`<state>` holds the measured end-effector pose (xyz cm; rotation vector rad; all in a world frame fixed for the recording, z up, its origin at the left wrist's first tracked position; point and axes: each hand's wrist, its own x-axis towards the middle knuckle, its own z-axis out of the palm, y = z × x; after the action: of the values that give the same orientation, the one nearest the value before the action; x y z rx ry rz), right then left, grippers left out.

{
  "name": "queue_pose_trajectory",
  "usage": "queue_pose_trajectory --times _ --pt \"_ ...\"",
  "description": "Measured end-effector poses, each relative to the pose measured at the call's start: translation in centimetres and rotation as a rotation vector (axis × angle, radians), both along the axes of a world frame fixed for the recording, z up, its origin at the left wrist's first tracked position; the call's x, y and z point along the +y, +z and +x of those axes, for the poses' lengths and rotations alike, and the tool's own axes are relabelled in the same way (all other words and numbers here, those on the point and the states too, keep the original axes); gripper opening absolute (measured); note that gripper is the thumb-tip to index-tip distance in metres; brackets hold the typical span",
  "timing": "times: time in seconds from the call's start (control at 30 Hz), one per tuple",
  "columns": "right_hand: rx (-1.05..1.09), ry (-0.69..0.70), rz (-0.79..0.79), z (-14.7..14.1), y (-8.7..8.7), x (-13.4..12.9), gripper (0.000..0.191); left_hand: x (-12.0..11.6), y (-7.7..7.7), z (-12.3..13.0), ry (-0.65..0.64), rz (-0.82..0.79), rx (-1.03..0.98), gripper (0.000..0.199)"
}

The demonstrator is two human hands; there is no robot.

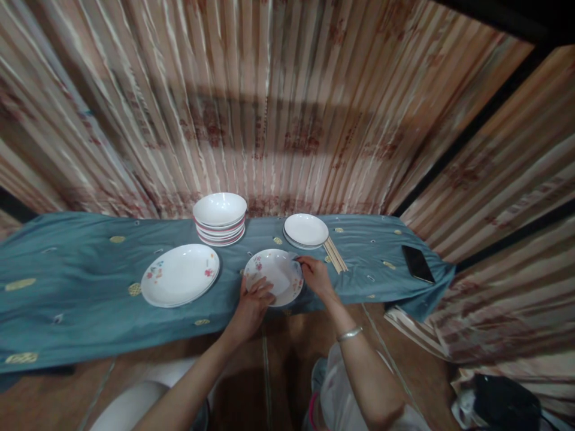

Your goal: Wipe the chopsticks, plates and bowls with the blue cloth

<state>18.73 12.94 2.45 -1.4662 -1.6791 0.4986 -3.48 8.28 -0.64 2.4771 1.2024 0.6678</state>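
A round white plate (266,263) with a floral rim lies near the table's front edge. My left hand (256,299) grips its near left rim, thumb outside and fingers over the inner face. At the plate's right rim my right hand (317,276) is closed in a pinch. Something pale and bluish shows at those fingertips, too blurred to name. Left of this plate lie large oval floral plates (179,275), stacked. Behind are a tall stack of white bowls (220,209) with red-edged dishes below, and a short stack of small white plates (306,230).
Several wooden chopsticks (336,255) lie right of the small plates. A black phone (417,263) rests near the right end of the table, whose teal cloth (90,257) hangs over the front. A pleated curtain (287,120) stands close behind. A dark bag (505,401) sits low at right.
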Motion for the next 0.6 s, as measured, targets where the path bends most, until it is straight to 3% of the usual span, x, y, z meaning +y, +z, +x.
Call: queue_pose_trajectory --times 0.17,0.37,0.6 --pt "0.255 -0.010 0.014 0.1 0.0 0.4 0.026 0.1 -0.3 0.4 -0.021 -0.052 -0.090 0.034" --pt "1.043 -0.048 -0.176 0.7 0.8 1.2 0.014 0.3 0.4 0.7 0.001 -0.107 -0.236 0.027" --pt "1.391 -0.004 -0.151 1.7 2.7 1.1 0.020 0.8 2.0 1.0 0.060 -0.156 -0.382 0.023"
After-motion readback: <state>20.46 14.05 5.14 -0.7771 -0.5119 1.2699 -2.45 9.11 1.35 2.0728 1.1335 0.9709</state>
